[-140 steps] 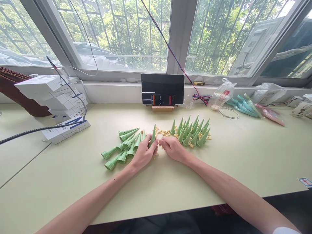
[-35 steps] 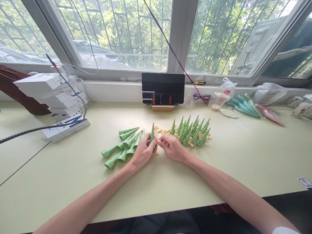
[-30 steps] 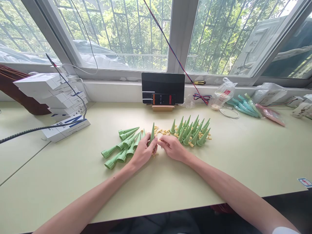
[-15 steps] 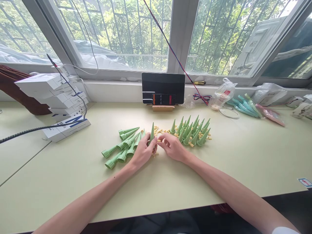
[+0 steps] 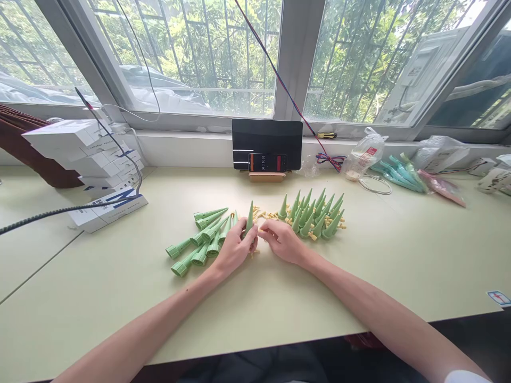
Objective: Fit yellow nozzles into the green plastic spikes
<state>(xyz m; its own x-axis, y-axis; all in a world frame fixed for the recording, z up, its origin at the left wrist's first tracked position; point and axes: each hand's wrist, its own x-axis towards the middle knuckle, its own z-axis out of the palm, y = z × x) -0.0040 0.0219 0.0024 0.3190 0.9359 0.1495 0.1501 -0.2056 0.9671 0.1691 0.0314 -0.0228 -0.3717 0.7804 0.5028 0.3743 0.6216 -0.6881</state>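
Observation:
My left hand [image 5: 235,243] is closed around a green plastic watering spike [image 5: 249,215], its point upward. Close beside it on the right, my right hand [image 5: 285,242] pinches a small yellow valve piece [image 5: 260,230] against the spike's side; the fingers partly hide where they meet. To the left of my left hand lie several loose green spikes [image 5: 180,248] on their sides. Right of centre, a group of green spikes [image 5: 306,217] stands upright, with yellow pieces at their bases. More yellow pieces [image 5: 258,213] are scattered behind my hands.
A phone [image 5: 268,161] showing a timer leans on a black tablet [image 5: 267,135] at the back of the table [image 5: 255,314]. White boxes [image 5: 106,210] and a dark cable stand left. Plastic bags [image 5: 365,154] and a coiled wire [image 5: 375,185] lie at the back right.
Hardly anything differs. My left hand still holds the spike and my right hand still pinches the yellow piece; only a slight shift of the fingers shows.

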